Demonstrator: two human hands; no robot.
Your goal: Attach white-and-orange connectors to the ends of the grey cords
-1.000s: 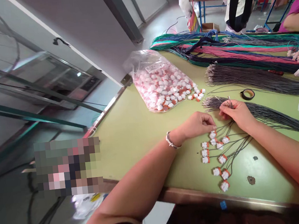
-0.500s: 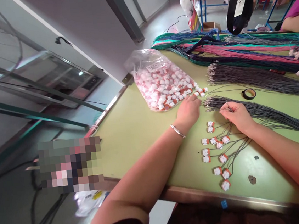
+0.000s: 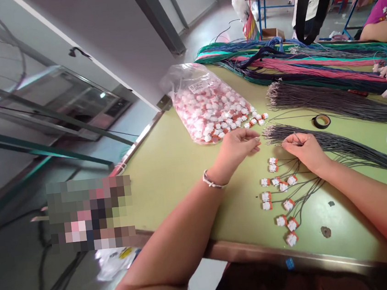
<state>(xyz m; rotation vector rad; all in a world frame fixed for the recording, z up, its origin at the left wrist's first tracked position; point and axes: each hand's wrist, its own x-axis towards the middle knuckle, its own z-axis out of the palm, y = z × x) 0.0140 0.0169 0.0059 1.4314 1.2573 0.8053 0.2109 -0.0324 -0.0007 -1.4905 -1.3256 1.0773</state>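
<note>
My left hand point(image 3: 240, 147) is closed in a pinch, and a bit of orange and white at its fingertips looks like a small connector, mostly hidden by the fingers. To its right, my right hand point(image 3: 302, 147) pinches dark wires, with a thin tip poking out toward the left hand. A small gap separates the two hands. Below them, several white-and-orange connectors point(image 3: 289, 204) lie on the table with dark wires fitted in them. A bundle of dark wires point(image 3: 345, 145) with bare metal ends runs behind and under my right hand.
A clear plastic bag point(image 3: 206, 102) full of connectors lies beyond my left hand, with several loose connectors point(image 3: 258, 119) at its mouth. Black tape point(image 3: 321, 121), another dark wire bundle point(image 3: 334, 102) and coloured wires point(image 3: 295, 62) lie further back. Someone's arm point(image 3: 380, 32) shows at upper right.
My left hand has drawn back from the loose connectors by the bag toward me, now with something orange at its fingertips. My right hand has barely moved.
</note>
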